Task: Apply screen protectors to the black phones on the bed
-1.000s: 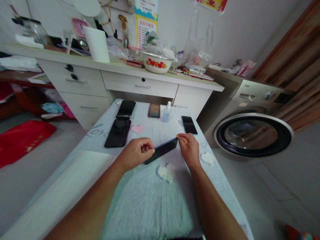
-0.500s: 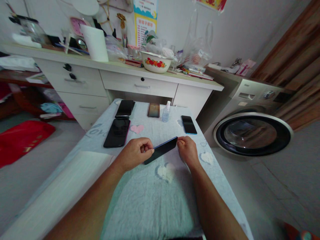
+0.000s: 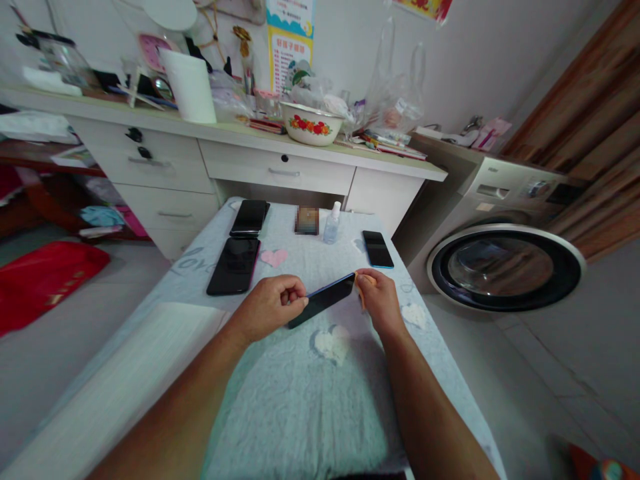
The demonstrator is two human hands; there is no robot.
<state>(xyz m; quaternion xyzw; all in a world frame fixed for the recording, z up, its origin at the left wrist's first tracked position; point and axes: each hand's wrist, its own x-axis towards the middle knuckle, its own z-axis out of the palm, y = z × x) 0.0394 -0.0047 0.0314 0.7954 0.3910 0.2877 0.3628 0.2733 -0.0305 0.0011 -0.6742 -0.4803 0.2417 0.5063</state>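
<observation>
Two hands meet at one tilted phone (image 3: 323,302) in the middle of the frame, and we judge a slip to be the main risk: the left hand (image 3: 270,308) has it only by a pinch toward its left end, so a firm push at the opposite corner could twist it loose. It would then likely drop onto the tablecloth (image 3: 305,407) — a soft landing, we think, yet one that could leave lint on it. If the orange cloth (image 3: 360,292) bunches or slides off the corner, bare fingertips could smudge the dark face. We also note the spray bottle (image 3: 331,230) in the upper middle of the frame; a careless reach could tip it, though it stands well apart from both hands.

We see the left thumb and forefinger pressed together on the phone's upper edge, the other fingers curled in. The right hand (image 3: 381,300) has its fingers drawn together, pinching the cloth at the phone's right end — how hard it presses, we cannot tell. Near it, right of centre, lies a blue-edged phone (image 3: 379,249).
</observation>
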